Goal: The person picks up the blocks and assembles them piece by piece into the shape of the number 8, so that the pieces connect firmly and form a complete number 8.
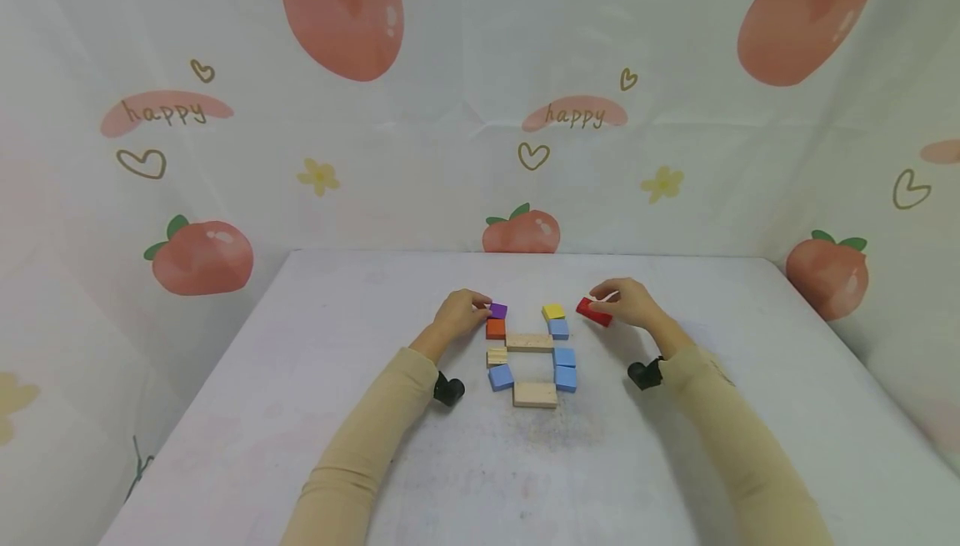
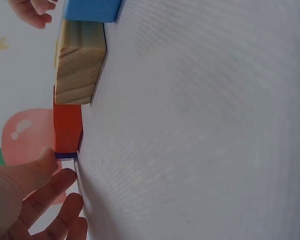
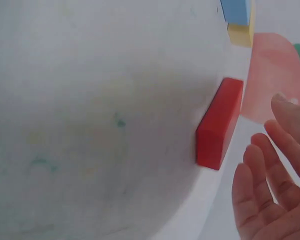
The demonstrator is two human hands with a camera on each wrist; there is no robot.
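In the head view my left hand (image 1: 462,311) is beside the left edge of a purple block (image 1: 498,311). The left wrist view shows its thumb by the corner of that block, with a gap between the block and the other fingers. A long red block (image 1: 595,312) lies at an angle on the table, under the fingers of my right hand (image 1: 628,303). In the right wrist view those fingers are spread apart from the red block (image 3: 220,125), gripping nothing. An orange-red block (image 1: 496,329) sits just in front of the purple one.
On the white table (image 1: 300,413), a natural wooden plank (image 1: 529,343) links two columns of blocks. A wider plank (image 1: 535,394) lies nearer, among blue blocks (image 1: 501,377) and a small wooden block (image 1: 497,356). A yellow block (image 1: 553,311) tops the right column.
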